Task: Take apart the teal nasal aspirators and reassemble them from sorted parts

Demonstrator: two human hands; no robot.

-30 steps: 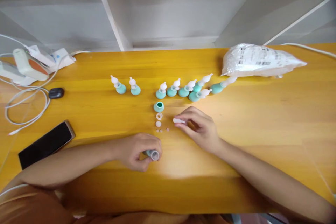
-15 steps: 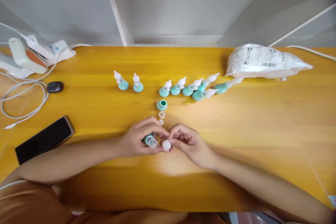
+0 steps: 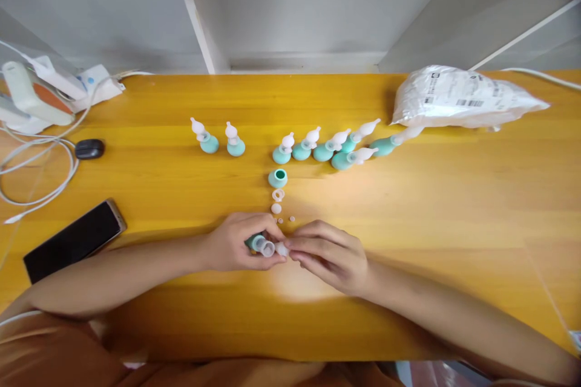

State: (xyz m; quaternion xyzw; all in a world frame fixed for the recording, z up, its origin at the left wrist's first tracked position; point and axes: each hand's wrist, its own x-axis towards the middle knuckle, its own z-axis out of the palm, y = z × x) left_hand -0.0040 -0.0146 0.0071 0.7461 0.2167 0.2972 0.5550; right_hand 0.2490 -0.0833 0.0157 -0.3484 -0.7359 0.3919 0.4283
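Near the front middle of the yellow tabletop, both hands together, fingertips almost meeting. Left hand closed around a small teal bulb with a clear collar, open end turned to the right. Right hand pinching a small white tip, pressed right against that collar. Just beyond the hands, a short line of loose parts: a teal bulb standing open, a white ring, a white disc and a few tiny pale beads. Farther back, 2 assembled teal-and-white pieces standing upright to the left, well apart from a cluster of 6 more to the right, some upright, some tipped over. At the back right, a crumpled white plastic bag with printed labels. On the left side, a dark phone lying flat, a small black object, a looped white cable and white devices at the far corner.
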